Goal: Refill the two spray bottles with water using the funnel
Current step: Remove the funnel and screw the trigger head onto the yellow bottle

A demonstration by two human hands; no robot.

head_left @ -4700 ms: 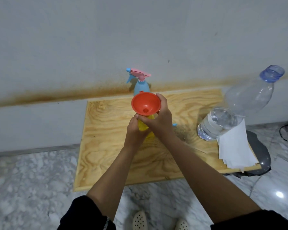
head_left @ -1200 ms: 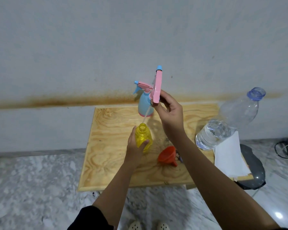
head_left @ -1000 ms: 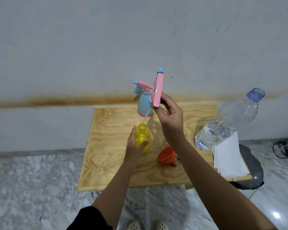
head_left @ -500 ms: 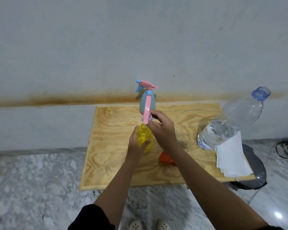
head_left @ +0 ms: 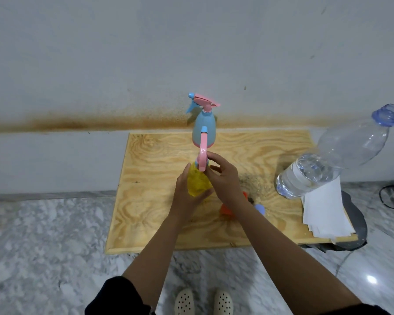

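A small yellow spray bottle (head_left: 197,181) stands on the wooden board (head_left: 155,201), and my left hand (head_left: 184,194) is wrapped around its body. A pink spray head (head_left: 203,153) with a blue nozzle sits on the yellow bottle's neck, with the fingers of my right hand (head_left: 223,178) on its collar. Behind them, near the wall, the blue spray bottle (head_left: 204,128) stands upright with its pink trigger head on. The orange funnel (head_left: 228,209) lies on the board, mostly hidden under my right wrist.
A big clear water bottle (head_left: 332,155), uncapped and partly full, stands at the board's right side, by a stack of white paper (head_left: 325,212). A small blue cap (head_left: 259,209) lies near the funnel. Marble floor surrounds the low board; a dark round object (head_left: 355,223) lies under its right corner.
My right hand has lowered the pink spray head from above the yellow bottle down onto its neck. The funnel, earlier on the bottle, now lies on the board. My left hand has kept its hold.
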